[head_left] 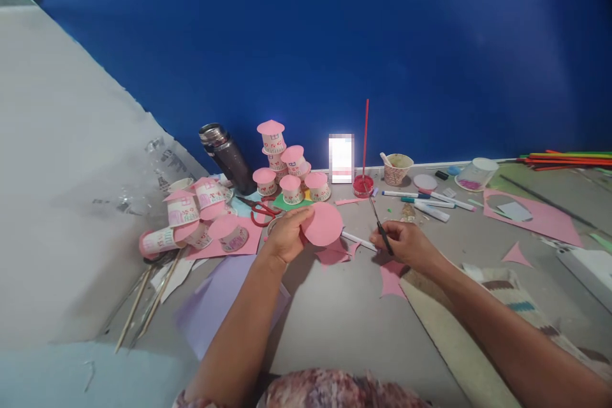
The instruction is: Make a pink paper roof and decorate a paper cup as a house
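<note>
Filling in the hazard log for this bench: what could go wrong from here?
1. The right hand holds scissors pointing toward the red pot with its upright red stick; a jab might tip it.
2. The cup tower stands beyond the left hand; a bump could topple it.
3. The pink paper disc, gripped at its edge, might crease.
</note>
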`<act>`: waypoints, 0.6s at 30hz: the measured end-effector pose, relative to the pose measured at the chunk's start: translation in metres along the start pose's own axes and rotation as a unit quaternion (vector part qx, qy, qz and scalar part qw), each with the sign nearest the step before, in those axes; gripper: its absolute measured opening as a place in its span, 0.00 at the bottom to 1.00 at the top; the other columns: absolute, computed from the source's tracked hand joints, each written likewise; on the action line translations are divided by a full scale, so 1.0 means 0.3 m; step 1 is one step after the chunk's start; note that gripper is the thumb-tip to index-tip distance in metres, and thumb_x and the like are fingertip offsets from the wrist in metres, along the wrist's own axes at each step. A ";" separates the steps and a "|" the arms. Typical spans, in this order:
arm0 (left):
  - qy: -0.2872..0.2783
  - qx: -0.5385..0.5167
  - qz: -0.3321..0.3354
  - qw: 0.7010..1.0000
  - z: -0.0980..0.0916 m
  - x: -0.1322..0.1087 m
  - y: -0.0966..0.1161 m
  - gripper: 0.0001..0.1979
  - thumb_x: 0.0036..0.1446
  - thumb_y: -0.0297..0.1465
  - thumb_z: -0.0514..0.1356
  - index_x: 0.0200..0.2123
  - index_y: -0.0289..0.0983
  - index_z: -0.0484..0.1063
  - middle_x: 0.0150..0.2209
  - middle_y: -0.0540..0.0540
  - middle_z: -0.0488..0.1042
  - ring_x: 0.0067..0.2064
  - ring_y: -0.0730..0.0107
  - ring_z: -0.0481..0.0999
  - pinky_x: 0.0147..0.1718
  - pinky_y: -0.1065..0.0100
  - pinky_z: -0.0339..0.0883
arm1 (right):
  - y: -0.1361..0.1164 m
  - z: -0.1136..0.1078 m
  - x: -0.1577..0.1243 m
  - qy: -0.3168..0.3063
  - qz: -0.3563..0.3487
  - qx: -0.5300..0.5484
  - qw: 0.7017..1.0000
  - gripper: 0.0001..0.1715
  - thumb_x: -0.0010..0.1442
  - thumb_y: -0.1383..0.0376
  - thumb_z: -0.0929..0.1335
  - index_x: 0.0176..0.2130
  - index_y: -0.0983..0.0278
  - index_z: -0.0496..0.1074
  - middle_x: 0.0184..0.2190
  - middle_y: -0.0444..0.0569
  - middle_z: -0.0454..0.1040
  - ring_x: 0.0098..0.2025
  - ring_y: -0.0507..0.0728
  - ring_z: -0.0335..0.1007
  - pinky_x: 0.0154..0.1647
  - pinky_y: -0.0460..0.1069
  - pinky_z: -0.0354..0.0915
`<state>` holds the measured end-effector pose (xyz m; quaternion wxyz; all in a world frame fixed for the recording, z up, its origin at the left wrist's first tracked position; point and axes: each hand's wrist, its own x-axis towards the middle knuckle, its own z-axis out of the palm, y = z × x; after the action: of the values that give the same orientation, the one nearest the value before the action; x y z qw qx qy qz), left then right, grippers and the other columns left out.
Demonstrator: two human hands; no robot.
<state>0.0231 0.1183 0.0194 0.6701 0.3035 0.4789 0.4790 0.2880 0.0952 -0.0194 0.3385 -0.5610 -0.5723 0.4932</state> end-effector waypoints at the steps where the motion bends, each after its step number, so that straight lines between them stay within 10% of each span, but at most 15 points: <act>1: 0.007 -0.006 -0.002 1.000 0.004 0.001 0.011 0.17 0.44 0.35 0.77 0.35 0.35 0.79 0.35 0.47 0.81 0.35 0.69 0.78 0.33 0.70 0.73 | 0.006 -0.001 0.005 0.003 -0.007 -0.005 1.000 0.23 0.47 0.48 0.79 0.28 0.65 0.77 0.22 0.44 0.71 0.22 0.50 0.59 0.20 0.46 0.52; 9: -0.036 -0.003 -0.068 0.997 0.090 -0.012 -0.010 0.11 0.53 0.33 0.72 0.36 0.35 0.77 0.34 0.46 0.79 0.33 0.66 0.78 0.29 0.67 0.75 | -0.014 -0.017 -0.009 -0.049 -0.005 0.151 0.987 0.33 0.44 0.48 0.81 0.44 0.64 0.77 0.37 0.50 0.80 0.37 0.58 0.77 0.35 0.51 0.71; 18: -0.109 0.120 -0.044 0.986 0.131 -0.028 -0.020 0.18 0.54 0.43 0.71 0.38 0.34 0.79 0.43 0.39 0.79 0.44 0.58 0.78 0.37 0.65 0.74 | -0.016 -0.018 -0.009 0.003 0.005 0.188 0.982 0.27 0.40 0.52 0.82 0.32 0.65 0.72 0.26 0.42 0.70 0.28 0.51 0.62 0.27 0.47 0.58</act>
<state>0.0611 0.1103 0.0312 0.6976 0.4107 0.4700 0.3519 0.2920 0.0941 -0.0128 0.4373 -0.4920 -0.4655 0.5917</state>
